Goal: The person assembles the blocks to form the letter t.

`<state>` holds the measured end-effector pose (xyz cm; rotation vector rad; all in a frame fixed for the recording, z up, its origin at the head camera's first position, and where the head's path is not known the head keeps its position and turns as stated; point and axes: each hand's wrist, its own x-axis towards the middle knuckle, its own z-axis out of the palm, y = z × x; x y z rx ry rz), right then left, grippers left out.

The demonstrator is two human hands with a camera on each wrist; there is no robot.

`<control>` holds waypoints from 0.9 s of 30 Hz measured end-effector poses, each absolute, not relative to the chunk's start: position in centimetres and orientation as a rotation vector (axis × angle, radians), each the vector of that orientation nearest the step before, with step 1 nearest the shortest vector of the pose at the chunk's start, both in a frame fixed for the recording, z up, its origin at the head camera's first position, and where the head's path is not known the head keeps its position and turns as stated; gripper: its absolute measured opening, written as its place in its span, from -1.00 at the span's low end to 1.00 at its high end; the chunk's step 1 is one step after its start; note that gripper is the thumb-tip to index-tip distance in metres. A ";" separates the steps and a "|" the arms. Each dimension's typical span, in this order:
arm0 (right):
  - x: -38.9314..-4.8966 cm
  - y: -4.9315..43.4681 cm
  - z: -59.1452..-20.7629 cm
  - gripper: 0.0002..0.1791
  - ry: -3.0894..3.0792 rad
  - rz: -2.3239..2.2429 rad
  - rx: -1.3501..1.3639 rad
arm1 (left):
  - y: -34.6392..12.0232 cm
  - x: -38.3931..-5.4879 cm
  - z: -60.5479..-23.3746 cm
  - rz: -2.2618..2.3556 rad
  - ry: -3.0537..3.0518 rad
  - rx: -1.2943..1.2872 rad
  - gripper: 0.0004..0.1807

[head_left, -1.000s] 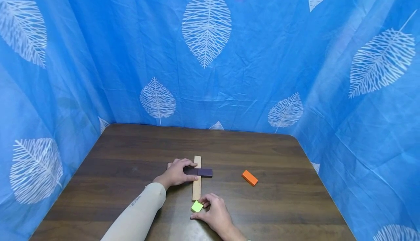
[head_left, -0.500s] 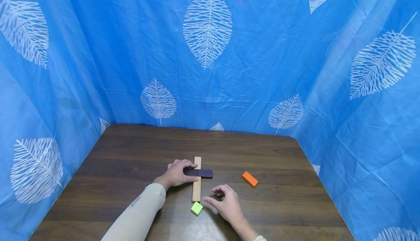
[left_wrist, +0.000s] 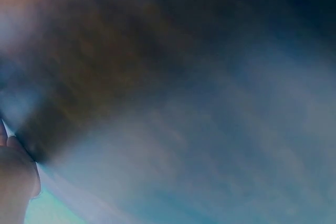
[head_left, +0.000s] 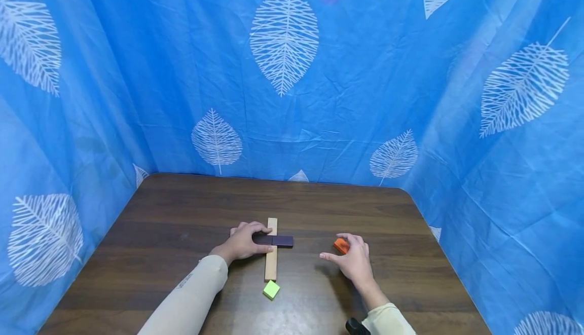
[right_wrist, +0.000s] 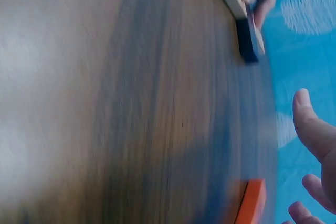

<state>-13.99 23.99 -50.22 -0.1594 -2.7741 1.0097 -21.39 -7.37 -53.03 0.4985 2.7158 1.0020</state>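
In the head view, dark purple blocks point(head_left: 283, 242) meet a pale wooden strip point(head_left: 271, 264) in a cross shape on the table. My left hand point(head_left: 242, 242) grips the left dark block between thumb and fingers, hiding part of it. By the near end of the strip lies a lime-green block point(head_left: 271, 290), turned at an angle. My right hand point(head_left: 357, 260) hovers over an orange block point(head_left: 340, 245), thumb and fingers spread, and covers some of it. The right wrist view has that orange block point(right_wrist: 252, 203) at its bottom edge, below the thumb. The left wrist view is mostly blurred.
The brown wooden table point(head_left: 191, 198) has rounded far corners. Blue curtains point(head_left: 337, 97) with white leaf prints stand behind it and on both sides. A small black object point(head_left: 357, 326) shows at the right sleeve.
My right hand let go of the lime-green block and moved right and away from me, to the orange block. My left hand has kept its hold on the dark purple block.
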 end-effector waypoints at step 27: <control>-15.8 27.2 -53.3 -0.47 -2.695 1.281 -0.465 | -7.5 -21.8 -53.5 1.004 2.718 0.520 -0.37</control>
